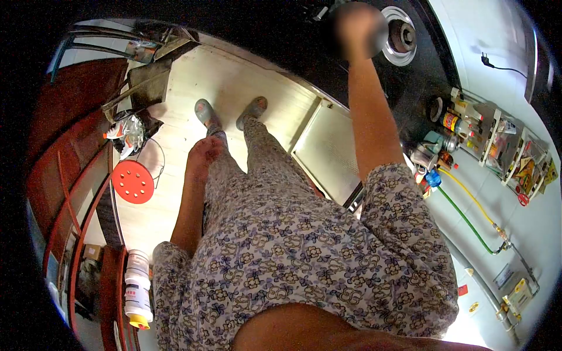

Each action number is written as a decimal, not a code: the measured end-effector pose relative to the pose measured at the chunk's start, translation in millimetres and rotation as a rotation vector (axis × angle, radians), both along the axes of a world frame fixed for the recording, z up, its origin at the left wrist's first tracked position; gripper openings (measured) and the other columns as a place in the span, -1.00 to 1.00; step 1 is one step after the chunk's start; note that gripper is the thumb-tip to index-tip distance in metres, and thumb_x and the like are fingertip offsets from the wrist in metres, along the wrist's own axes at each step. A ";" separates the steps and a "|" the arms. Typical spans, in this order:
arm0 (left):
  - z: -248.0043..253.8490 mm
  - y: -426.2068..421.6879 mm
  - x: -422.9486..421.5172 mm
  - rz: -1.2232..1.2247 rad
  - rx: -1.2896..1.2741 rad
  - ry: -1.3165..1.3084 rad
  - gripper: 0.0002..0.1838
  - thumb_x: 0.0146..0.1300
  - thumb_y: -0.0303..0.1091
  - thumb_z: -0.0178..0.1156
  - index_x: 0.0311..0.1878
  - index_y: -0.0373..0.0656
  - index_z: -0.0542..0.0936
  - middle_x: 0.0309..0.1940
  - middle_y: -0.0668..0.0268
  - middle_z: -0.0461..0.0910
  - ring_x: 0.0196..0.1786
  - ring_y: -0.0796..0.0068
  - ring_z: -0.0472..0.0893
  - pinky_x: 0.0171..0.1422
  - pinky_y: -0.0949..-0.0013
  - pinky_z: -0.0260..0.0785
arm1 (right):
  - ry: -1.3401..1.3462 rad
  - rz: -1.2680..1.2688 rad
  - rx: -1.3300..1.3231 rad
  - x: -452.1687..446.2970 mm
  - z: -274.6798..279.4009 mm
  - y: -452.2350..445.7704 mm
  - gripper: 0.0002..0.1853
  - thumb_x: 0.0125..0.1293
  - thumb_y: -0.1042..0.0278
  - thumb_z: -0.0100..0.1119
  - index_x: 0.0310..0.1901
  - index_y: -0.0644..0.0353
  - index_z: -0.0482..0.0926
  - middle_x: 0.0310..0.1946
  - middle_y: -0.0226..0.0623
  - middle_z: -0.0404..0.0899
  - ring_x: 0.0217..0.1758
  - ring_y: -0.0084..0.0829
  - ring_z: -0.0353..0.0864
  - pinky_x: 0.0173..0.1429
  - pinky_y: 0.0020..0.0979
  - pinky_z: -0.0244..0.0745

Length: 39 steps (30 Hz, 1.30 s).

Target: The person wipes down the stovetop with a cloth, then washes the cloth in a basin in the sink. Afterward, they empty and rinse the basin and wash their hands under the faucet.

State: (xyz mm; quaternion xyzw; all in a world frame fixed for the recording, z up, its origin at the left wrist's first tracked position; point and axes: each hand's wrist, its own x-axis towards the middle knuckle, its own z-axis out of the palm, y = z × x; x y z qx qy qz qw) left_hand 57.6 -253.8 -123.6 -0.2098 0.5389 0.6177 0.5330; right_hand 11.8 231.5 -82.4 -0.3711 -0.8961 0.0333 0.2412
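The head camera looks down along a standing person. A round stove burner (pixel 404 36) sits in the black worktop (pixel 410 88) at upper right; it shows as an oval, its longer axis running up and down the picture. The right arm stretches straight towards it, and the right hand (pixel 358 32) is just beside the burner, heavily blurred; whether it grips anything cannot be told. The left hand (pixel 208 150) is low by the trouser leg, its fingers too unclear to read. The two hands are well apart.

The burner's dark, knobbly centre sits inside a shiny, ridged metal ring. The person's loose clothes (pixel 328 263) are pale fabric covered in small flowers, worn with grey shoes (pixel 259 105).

The worktop edge slants across the room above a silvery textured panel (pixel 322 149). The floor (pixel 181 76) is cream. At left stand a red stool (pixel 133 182) with a ring of holes in its seat and white tubs (pixel 137 292). Along the right, a white wall (pixel 468 35) carries a black plug (pixel 485 59) on a cord; nearby are a metal jug (pixel 422 157), a packed rack (pixel 490 139), a yellow hose (pixel 474 194) and a green hose (pixel 465 221).
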 end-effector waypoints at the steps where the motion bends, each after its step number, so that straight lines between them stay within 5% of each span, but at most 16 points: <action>1: 1.7 -1.1 0.1 0.034 -0.010 -0.037 -0.71 0.20 -0.41 -0.02 -0.04 -0.33 0.40 -0.24 0.22 0.52 -0.23 0.43 0.51 -0.12 0.48 0.37 | 0.028 -0.008 -0.080 -4.2 -8.7 5.6 -0.73 0.03 0.39 0.07 -0.16 0.12 0.47 -0.13 -0.03 0.35 -0.09 0.01 0.34 0.01 -0.14 0.27; 5: 10.4 -5.0 4.1 0.040 -0.027 -0.079 -0.69 0.21 -0.34 -0.01 -0.03 -0.32 0.40 -0.25 0.22 0.52 -0.24 0.43 0.51 -0.14 0.47 0.37 | -0.087 -0.065 -0.054 -2.3 -13.0 -4.6 -0.70 -0.09 0.54 -0.02 -0.24 0.07 0.47 -0.20 -0.07 0.35 -0.19 0.03 0.34 -0.08 -0.11 0.29; 10: 15.5 0.6 1.7 -0.012 0.020 -0.035 -0.67 0.21 -0.30 -0.01 -0.04 -0.32 0.40 -0.23 0.19 0.51 -0.24 0.40 0.51 -0.14 0.44 0.37 | -0.348 -0.110 -0.139 7.3 39.8 -61.3 -0.69 0.00 0.53 -0.01 -0.15 0.10 0.42 -0.10 -0.14 0.33 -0.01 -0.02 0.31 0.02 -0.15 0.31; 12: 25.0 11.3 0.2 0.005 0.025 -0.024 -0.70 0.22 -0.28 0.00 -0.08 -0.30 0.43 -0.26 0.22 0.53 -0.28 0.43 0.52 -0.17 0.45 0.37 | -0.183 0.070 -0.003 37.9 -24.7 -31.0 -0.66 -0.03 0.41 0.08 -0.14 0.18 0.43 -0.14 -0.16 0.35 -0.08 -0.08 0.34 0.01 -0.12 0.32; 15: 39.1 29.6 2.5 0.036 0.022 0.010 -0.74 0.22 -0.25 0.01 -0.16 -0.24 0.48 -0.34 0.30 0.56 -0.35 0.51 0.53 -0.23 0.48 0.37 | -0.218 0.139 0.052 66.3 10.7 -80.9 -0.63 -0.16 0.54 0.13 -0.19 0.15 0.43 -0.12 -0.14 0.30 -0.06 -0.04 0.29 0.00 -0.18 0.35; 18: 30.4 28.8 -2.6 0.009 0.051 0.021 -0.74 0.22 -0.25 0.02 -0.16 -0.24 0.48 -0.33 0.30 0.55 -0.33 0.51 0.53 -0.23 0.48 0.37 | -0.141 0.237 -0.266 86.9 24.3 -112.7 -0.64 -0.17 0.70 0.05 -0.27 0.09 0.50 -0.19 -0.22 0.42 -0.05 -0.10 0.35 0.06 -0.26 0.27; 21: 34.8 32.5 0.1 0.004 0.056 0.032 -0.74 0.22 -0.24 0.02 -0.16 -0.24 0.48 -0.33 0.31 0.55 -0.32 0.52 0.52 -0.23 0.47 0.36 | 0.218 0.397 -0.359 109.1 27.1 -99.0 -0.70 -0.23 0.73 0.03 -0.43 0.09 0.51 -0.32 -0.25 0.46 -0.14 -0.18 0.41 -0.01 -0.27 0.35; 26: 35.2 29.0 -3.4 0.012 0.010 0.053 -0.74 0.21 -0.23 0.01 -0.20 -0.22 0.50 -0.37 0.31 0.54 -0.34 0.53 0.50 -0.25 0.46 0.34 | 0.421 0.210 -0.462 104.5 51.5 -60.2 -0.77 -0.11 0.63 0.11 -0.34 0.16 0.53 -0.30 -0.21 0.50 -0.13 -0.19 0.45 0.02 -0.33 0.34; 28: 28.5 25.0 -4.1 -0.034 0.039 0.062 -0.75 0.22 -0.23 -0.01 -0.22 -0.22 0.51 -0.39 0.32 0.54 -0.37 0.53 0.49 -0.26 0.47 0.34 | 0.328 0.255 -0.386 82.2 59.6 -40.5 -0.76 -0.11 0.60 0.14 -0.32 0.13 0.56 -0.29 -0.17 0.49 -0.09 -0.19 0.43 -0.01 -0.35 0.35; 32: 25.8 23.9 -4.6 0.024 0.023 -0.002 -0.76 0.22 -0.24 -0.01 -0.25 -0.23 0.51 -0.43 0.32 0.54 -0.42 0.54 0.48 -0.28 0.49 0.32 | 0.021 0.615 0.273 43.1 -30.5 73.5 -0.72 -0.06 0.28 0.16 -0.24 0.10 0.54 -0.23 -0.24 0.51 -0.13 -0.23 0.46 -0.05 -0.25 0.37; 34: 28.7 27.0 -4.2 -0.006 -0.043 0.034 -0.75 0.22 -0.23 0.01 -0.24 -0.24 0.51 -0.41 0.32 0.55 -0.42 0.54 0.48 -0.30 0.48 0.32 | -0.002 0.801 0.531 28.2 -29.0 89.9 -0.67 -0.03 0.18 0.16 -0.20 0.10 0.52 -0.21 -0.30 0.52 -0.14 -0.25 0.48 -0.06 -0.20 0.38; 39: 19.7 19.9 -4.8 -0.016 -0.041 -0.019 -0.72 0.24 -0.22 0.01 -0.16 -0.24 0.49 -0.36 0.29 0.56 -0.36 0.52 0.52 -0.26 0.49 0.33 | -0.301 0.494 0.837 26.6 -104.4 119.8 -0.53 -0.02 0.11 0.20 -0.07 0.16 0.45 -0.12 -0.24 0.48 -0.03 -0.25 0.44 0.10 -0.19 0.32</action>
